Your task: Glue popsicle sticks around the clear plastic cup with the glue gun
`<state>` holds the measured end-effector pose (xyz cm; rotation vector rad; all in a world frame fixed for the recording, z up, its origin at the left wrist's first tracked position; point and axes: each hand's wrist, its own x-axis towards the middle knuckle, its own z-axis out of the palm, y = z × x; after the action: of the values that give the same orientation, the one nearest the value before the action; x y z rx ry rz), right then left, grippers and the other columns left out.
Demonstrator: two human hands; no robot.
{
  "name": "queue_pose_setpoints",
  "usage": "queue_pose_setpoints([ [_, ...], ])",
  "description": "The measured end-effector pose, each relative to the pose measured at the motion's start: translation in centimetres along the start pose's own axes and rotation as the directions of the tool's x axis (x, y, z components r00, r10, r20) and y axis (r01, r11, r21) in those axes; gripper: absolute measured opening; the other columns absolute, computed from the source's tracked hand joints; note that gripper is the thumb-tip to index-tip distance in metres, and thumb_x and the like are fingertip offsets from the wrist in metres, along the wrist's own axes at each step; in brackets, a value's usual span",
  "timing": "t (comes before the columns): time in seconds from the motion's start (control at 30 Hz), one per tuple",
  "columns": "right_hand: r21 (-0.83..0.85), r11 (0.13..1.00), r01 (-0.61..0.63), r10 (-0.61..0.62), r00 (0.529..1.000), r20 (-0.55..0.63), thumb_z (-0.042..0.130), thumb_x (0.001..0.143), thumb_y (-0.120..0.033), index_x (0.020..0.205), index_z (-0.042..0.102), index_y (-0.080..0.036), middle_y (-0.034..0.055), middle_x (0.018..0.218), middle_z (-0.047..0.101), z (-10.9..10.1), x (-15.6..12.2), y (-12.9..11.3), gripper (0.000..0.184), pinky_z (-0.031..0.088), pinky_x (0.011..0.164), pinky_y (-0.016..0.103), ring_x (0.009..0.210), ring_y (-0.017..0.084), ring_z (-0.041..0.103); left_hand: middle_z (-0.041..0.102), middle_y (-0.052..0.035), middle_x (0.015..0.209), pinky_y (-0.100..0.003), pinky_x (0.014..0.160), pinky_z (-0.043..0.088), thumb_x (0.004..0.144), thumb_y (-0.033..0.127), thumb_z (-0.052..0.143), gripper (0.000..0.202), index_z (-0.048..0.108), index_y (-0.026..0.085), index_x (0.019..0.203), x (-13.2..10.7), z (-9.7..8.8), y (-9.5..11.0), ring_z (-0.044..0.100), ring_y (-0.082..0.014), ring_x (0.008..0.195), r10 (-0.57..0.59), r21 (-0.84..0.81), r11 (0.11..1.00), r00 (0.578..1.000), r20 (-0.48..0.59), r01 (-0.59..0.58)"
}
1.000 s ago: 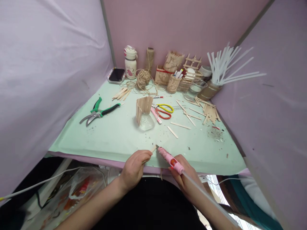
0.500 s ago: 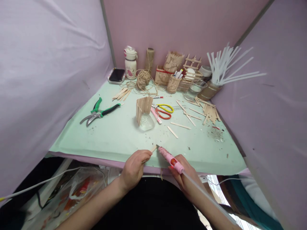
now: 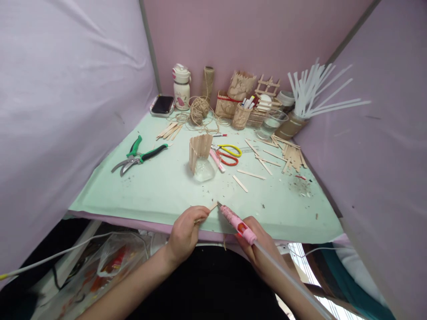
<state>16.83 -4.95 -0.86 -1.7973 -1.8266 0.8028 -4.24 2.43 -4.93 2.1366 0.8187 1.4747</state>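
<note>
Near the table's front edge my left hand (image 3: 187, 231) pinches a short wooden craft stick (image 3: 213, 206), its free end pointing right. My right hand (image 3: 255, 242) is wrapped round a pink hot glue gun (image 3: 237, 223); a long translucent glue stick (image 3: 283, 271) runs out of its back along my forearm. The gun's metal nozzle is at the craft stick's tip; whether they touch I cannot tell. Beyond my hands stands a clear plastic cup (image 3: 204, 171) with upright craft sticks (image 3: 201, 150) along its left and far sides.
Green-handled pruning shears (image 3: 136, 155) lie open at left. Scissors (image 3: 230, 153) and loose craft sticks (image 3: 251, 174) lie right of the cup. Along the back stand a bottle (image 3: 182, 91), twine (image 3: 199, 110), a water cup (image 3: 271, 124) and a jar of glue sticks (image 3: 293, 126).
My left hand has risen very slightly, with the craft stick still in its pinch. The glue gun has barely moved, its nozzle still at the stick's tip.
</note>
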Motion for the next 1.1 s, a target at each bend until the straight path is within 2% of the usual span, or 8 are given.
queue_pose_setpoints([
  [0.33, -0.019, 1.000, -0.012, 0.012, 1.000, 0.017, 0.032, 0.100, -0.042, 0.090, 0.048, -0.024, 0.0025, 0.085, 0.054, 0.18, 0.18, 0.04, 0.027, 0.046, 0.064, 0.031, 0.073, 0.018, 0.057, 0.069, -0.0058, 0.092, -0.027, 0.077, 0.058, 0.092, 0.005, 0.045, 0.018, 0.058, 0.017, 0.096, 0.38, -0.01, 0.19, 0.068, -0.0141, 0.088, -0.141, -0.032, 0.990, 0.989, -0.041, 0.140],
  [0.53, -0.023, 1.000, -0.003, 0.003, 1.000, 0.014, 0.031, 0.100, -0.043, 0.090, 0.049, -0.023, 0.0028, 0.086, 0.054, 0.29, 0.08, 0.24, 0.029, 0.046, 0.064, 0.031, 0.072, 0.018, 0.057, 0.068, -0.0039, 0.095, -0.022, 0.073, 0.058, 0.094, 0.010, 0.045, 0.015, 0.058, 0.018, 0.094, 0.31, 0.04, 0.18, 0.068, -0.0103, 0.079, -0.351, -0.115, 0.931, 0.936, -0.037, 0.345],
  [0.63, -0.042, 0.999, 0.004, -0.004, 1.000, 0.003, 0.032, 0.100, -0.042, 0.089, 0.049, -0.023, 0.0029, 0.085, 0.054, 0.33, 0.08, 0.19, 0.028, 0.047, 0.063, 0.031, 0.071, 0.018, 0.057, 0.068, -0.0034, 0.096, -0.022, 0.074, 0.058, 0.095, 0.012, 0.045, 0.014, 0.057, 0.018, 0.093, 0.32, 0.04, 0.19, 0.069, -0.0099, 0.079, -0.406, -0.150, 0.906, 0.913, -0.035, 0.396],
  [0.87, -0.074, 0.996, 0.041, -0.042, 0.999, -0.015, 0.033, 0.100, -0.038, 0.091, 0.050, -0.023, 0.0035, 0.086, 0.055, 0.46, 0.22, 0.36, 0.024, 0.047, 0.062, 0.029, 0.072, 0.018, 0.058, 0.069, -0.0043, 0.096, -0.024, 0.075, 0.058, 0.095, 0.016, 0.046, 0.013, 0.058, 0.018, 0.091, 0.42, 0.13, 0.25, 0.069, -0.0113, 0.079, -0.469, -0.167, 0.874, 0.882, -0.048, 0.456],
  [1.1, -0.053, 0.998, 0.032, -0.033, 0.999, -0.027, 0.034, 0.100, -0.039, 0.092, 0.050, -0.024, 0.0028, 0.085, 0.055, 0.49, 0.15, 0.50, 0.024, 0.047, 0.062, 0.029, 0.071, 0.017, 0.058, 0.069, -0.0050, 0.097, -0.025, 0.076, 0.057, 0.095, 0.017, 0.046, 0.012, 0.058, 0.017, 0.091, 0.53, 0.10, 0.26, 0.070, -0.0119, 0.080, -0.492, -0.180, 0.860, 0.869, -0.048, 0.477],
])
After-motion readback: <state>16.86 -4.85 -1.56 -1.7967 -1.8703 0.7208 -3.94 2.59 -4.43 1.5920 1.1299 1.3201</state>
